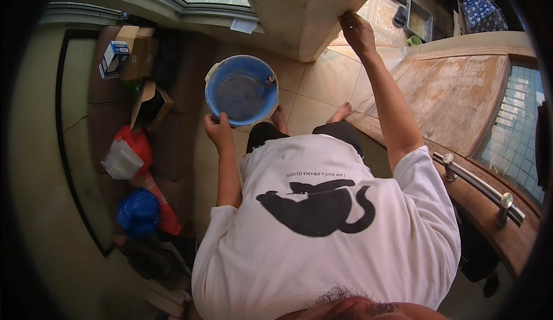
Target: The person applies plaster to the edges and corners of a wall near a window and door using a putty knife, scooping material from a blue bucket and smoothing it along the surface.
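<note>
My left hand (218,129) grips the near rim of a blue bucket (242,62), thumb and fingers closed on its edge. Cloudy greyish water (237,96) lies in the bucket, and a small dark-and-pale thing (269,80) shows at its right inner wall. With the arm stretched far forward, my right hand (358,33) touches the edge of a cream wall corner (314,23) beside the doorway. Its fingers are curled together; whether something small is in them is hidden.
On the left, a brown sofa (173,147) carries cardboard boxes (151,105), a red bag (136,147) and a blue plastic bag (138,211). A wooden door (446,98) with a metal handle (478,187) stands at right. Beyond the doorway are dark slippers (400,16) and a grey tray (419,21).
</note>
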A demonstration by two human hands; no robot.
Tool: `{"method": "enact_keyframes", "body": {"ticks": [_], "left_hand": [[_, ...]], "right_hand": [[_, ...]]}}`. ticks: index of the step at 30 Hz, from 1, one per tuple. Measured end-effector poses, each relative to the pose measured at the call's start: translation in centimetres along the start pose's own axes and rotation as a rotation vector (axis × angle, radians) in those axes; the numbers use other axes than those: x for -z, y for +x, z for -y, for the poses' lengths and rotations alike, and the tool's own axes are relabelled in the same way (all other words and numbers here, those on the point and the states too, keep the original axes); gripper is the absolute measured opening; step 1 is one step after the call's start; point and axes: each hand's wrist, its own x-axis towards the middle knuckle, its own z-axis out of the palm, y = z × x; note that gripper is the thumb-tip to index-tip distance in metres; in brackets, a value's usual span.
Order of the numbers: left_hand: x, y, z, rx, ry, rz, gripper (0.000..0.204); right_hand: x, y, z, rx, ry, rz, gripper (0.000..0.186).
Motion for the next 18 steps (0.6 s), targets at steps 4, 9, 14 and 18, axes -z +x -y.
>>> {"method": "enact_keyframes", "body": {"ticks": [4, 9, 14, 18], "left_hand": [[1.7, -0.1, 0.1, 0.071, -0.023, -0.01, 0.022], [2.9, 0.3, 1.3, 0.051, 0.008, -0.06, 0.024], [3.1, 1.6, 4.0, 0.077, -0.086, -0.038, 0.028], [3.1, 1.8, 1.7, 0.03, -0.049, -0.046, 0.024]], "right_hand": [[-1.2, -0.2, -0.9, 0.066, -0.042, -0.121, 0.019], [-1.2, -0.6, -0.1, 0.012, 0.033, -0.073, 0.025], [-3.1, -1.2, -2.4, -0.092, 0.057, -0.158, 0.023], [-1.3, -1.1, 0.0, -0.031, 0.213, -0.317, 0.016]]}}
